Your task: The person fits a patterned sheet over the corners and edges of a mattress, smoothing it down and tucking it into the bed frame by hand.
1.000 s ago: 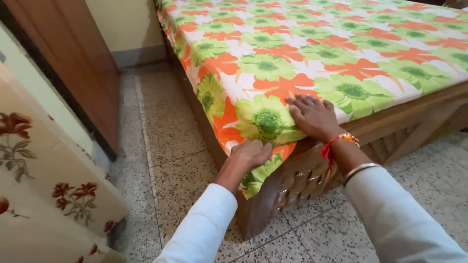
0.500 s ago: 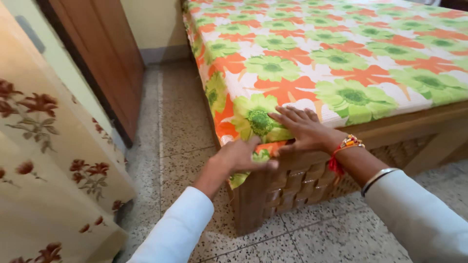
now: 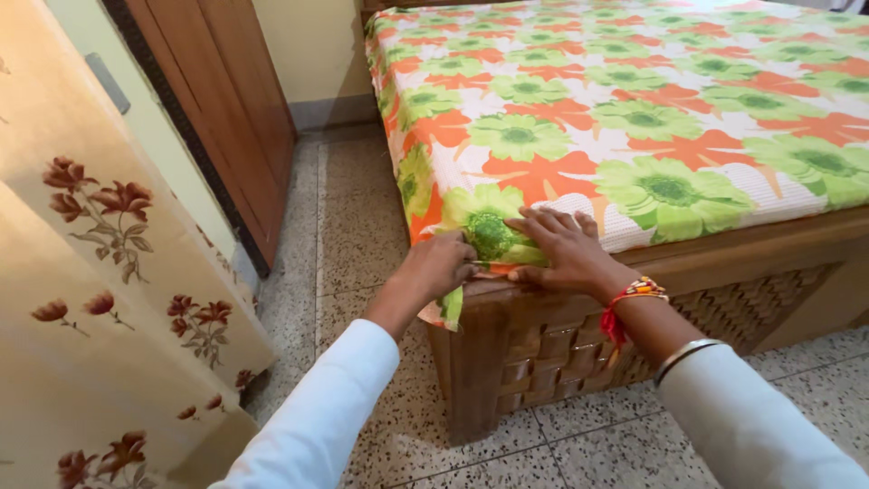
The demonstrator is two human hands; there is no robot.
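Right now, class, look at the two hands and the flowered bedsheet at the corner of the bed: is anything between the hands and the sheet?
Nothing visible is. The left hand is on the bedsheet at the corner, and the right hand lies flat on it above the wooden bed frame.

There is one wooden bed (image 3: 634, 308) with one sheet with green and orange flowers (image 3: 634, 118). Two hands are on it: one left hand (image 3: 441, 263) and one right hand (image 3: 563, 249). There is one brown wooden door (image 3: 226, 109) and one cream curtain with red flowers (image 3: 100, 299).
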